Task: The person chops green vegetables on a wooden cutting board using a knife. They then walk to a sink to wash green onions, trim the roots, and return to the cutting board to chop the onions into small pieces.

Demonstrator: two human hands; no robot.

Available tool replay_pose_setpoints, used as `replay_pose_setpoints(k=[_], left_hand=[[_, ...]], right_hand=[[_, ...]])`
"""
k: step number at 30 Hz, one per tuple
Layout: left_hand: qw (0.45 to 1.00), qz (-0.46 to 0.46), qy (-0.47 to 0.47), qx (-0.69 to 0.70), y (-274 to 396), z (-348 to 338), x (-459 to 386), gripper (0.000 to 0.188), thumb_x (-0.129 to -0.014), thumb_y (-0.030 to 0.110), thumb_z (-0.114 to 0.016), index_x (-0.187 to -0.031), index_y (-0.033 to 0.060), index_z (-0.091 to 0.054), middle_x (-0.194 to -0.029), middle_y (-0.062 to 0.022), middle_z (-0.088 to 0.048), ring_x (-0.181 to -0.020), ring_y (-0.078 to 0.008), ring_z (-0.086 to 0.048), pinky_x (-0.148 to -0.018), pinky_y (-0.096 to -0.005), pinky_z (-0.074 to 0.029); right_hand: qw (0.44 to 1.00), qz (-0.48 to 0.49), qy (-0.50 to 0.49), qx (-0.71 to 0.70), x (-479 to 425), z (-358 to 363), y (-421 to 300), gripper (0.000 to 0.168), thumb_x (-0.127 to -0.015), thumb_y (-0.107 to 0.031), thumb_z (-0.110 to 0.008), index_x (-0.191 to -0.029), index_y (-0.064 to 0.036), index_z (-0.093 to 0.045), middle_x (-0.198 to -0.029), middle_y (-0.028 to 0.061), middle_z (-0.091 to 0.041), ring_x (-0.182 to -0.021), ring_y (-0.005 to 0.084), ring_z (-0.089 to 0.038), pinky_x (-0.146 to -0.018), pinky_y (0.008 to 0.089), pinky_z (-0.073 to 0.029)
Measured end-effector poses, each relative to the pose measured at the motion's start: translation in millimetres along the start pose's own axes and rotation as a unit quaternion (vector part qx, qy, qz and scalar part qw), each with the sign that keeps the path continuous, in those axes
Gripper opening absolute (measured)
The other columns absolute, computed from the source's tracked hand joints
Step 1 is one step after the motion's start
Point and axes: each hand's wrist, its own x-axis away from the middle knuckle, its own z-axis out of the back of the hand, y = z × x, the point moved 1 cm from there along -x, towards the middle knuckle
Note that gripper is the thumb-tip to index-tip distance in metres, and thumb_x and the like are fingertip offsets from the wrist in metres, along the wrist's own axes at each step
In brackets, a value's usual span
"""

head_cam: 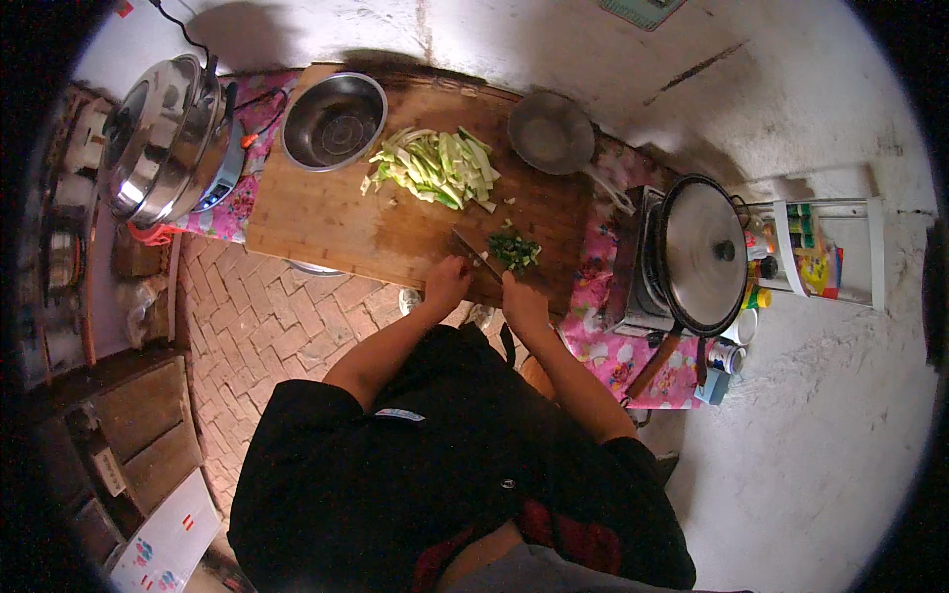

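My right hand (525, 300) grips a kitchen knife (476, 253) by its handle. The blade slants up and left, low over the wooden cutting board (319, 222). Close to the blade's left side is my left hand (447, 283), its fingers curled down at the board's near edge. Small white pieces (482, 257) lie by the blade; whether my left fingers hold one is too small to tell. A little heap of chopped green leaves (513, 248) sits just right of the knife. Farther back lies a larger pile of sliced pale-green cabbage-like vegetable (437, 167).
A metal bowl (335, 122) stands at the board's back left, a small frying pan (552, 133) at its back right. Right of the board, a lidded wok (704, 252) sits on a gas stove (630, 296). An electric steamer pot (167, 141) stands far left. A wall rack (830, 252) holds containers.
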Motion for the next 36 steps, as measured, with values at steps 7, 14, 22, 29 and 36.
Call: replay_pose_setpoints(k=[7, 14, 22, 29, 36], left_hand=[[1.0, -0.006, -0.005, -0.001, -14, -17, 0, 0.015, -0.073, 0.016, -0.064, -0.082, 0.0062, -0.059, -0.083, -0.014, -0.056, -0.082, -0.0348, -0.056, -0.069, -0.044, -0.046], [0.996, -0.045, -0.009, 0.07, 2, -21, -20, 0.016, -0.073, 0.015, -0.063, -0.084, 0.004, -0.06, -0.08, -0.0148, -0.058, -0.078, -0.034, -0.057, -0.068, -0.0422, -0.046], [0.997, -0.001, -0.025, 0.071, -1, -19, -26, 0.015, -0.076, 0.016, -0.062, -0.086, 0.004, -0.06, -0.08, -0.0142, -0.06, -0.077, -0.0319, -0.059, -0.068, -0.0407, -0.047], [0.998, -0.01, 0.025, 0.059, -18, -3, 2, 0.015, -0.076, 0.014, -0.06, -0.087, 0.0038, -0.059, -0.082, -0.0137, -0.059, -0.077, -0.0304, -0.059, -0.068, -0.0382, -0.047], [0.983, 0.117, 0.059, 0.126, -43, 38, 39, 0.018, -0.077, 0.015, -0.06, -0.089, 0.0026, -0.062, -0.083, -0.0151, -0.063, -0.076, -0.0259, -0.061, -0.068, -0.0351, -0.049]], right_hand=[[0.997, -0.033, 0.063, -0.037, 3, -56, 12, 0.018, -0.091, -0.022, -0.041, -0.101, -0.008, -0.046, -0.076, 0.0206, -0.062, -0.071, 0.0421, -0.06, -0.06, 0.0537, -0.046], [0.967, -0.121, 0.137, -0.179, -2, -15, 43, 0.027, -0.092, -0.032, -0.044, -0.1, -0.006, -0.045, -0.077, 0.0242, -0.06, -0.074, 0.045, -0.058, -0.062, 0.0535, -0.043], [0.968, -0.138, 0.19, -0.083, -23, 9, 90, 0.022, -0.093, -0.027, -0.041, -0.102, -0.007, -0.045, -0.088, 0.0229, -0.061, -0.079, 0.0435, -0.058, -0.065, 0.0528, -0.045], [0.985, -0.014, 0.171, 0.017, -58, 3, 112, 0.016, -0.092, -0.022, -0.042, -0.098, -0.008, -0.045, -0.097, 0.0181, -0.06, -0.084, 0.0399, -0.059, -0.065, 0.0514, -0.046], [0.963, 0.028, 0.261, -0.059, -27, 1, 134, 0.025, -0.091, -0.028, -0.045, -0.092, -0.005, -0.054, -0.088, 0.0166, -0.062, -0.081, 0.0353, -0.06, -0.062, 0.0454, -0.046]])
